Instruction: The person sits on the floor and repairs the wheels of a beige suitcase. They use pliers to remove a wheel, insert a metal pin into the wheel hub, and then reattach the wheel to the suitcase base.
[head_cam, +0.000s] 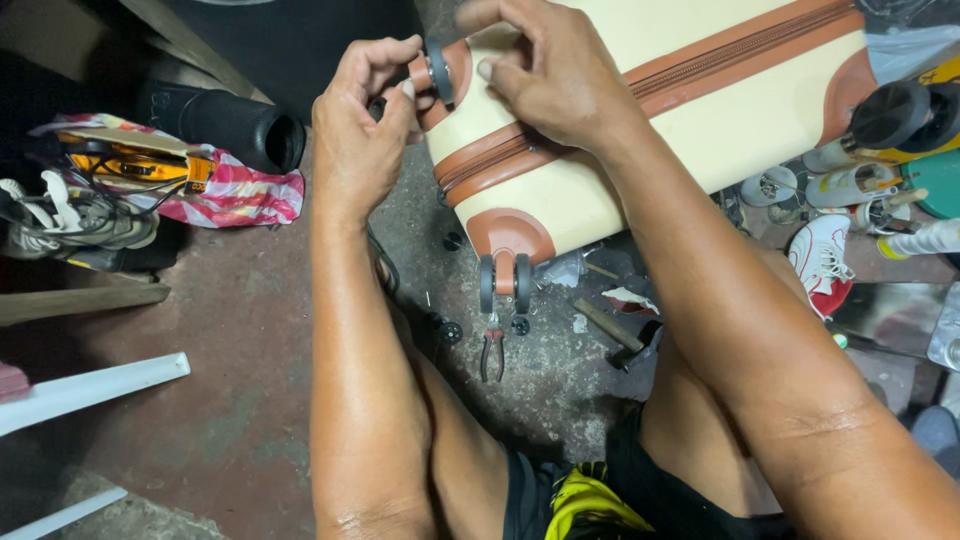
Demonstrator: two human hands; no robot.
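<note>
Both your hands pinch the small, hard wheel [440, 70] at the stiff cream suitcase's [690, 110] corner: left hand [365, 130], right hand [555, 70].

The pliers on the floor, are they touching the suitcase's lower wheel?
Apart. The head view shows bare concrete between the pliers and the lower wheel of the cream suitcase; both hands are up at the upper wheel instead.

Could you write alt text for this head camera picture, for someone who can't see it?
Seen from above, a person's left hand and right hand work at a black wheel on the corner of a cream suitcase with orange-brown trim. Below, on the concrete floor, lie pliers, a hammer and loose small wheels.
</note>
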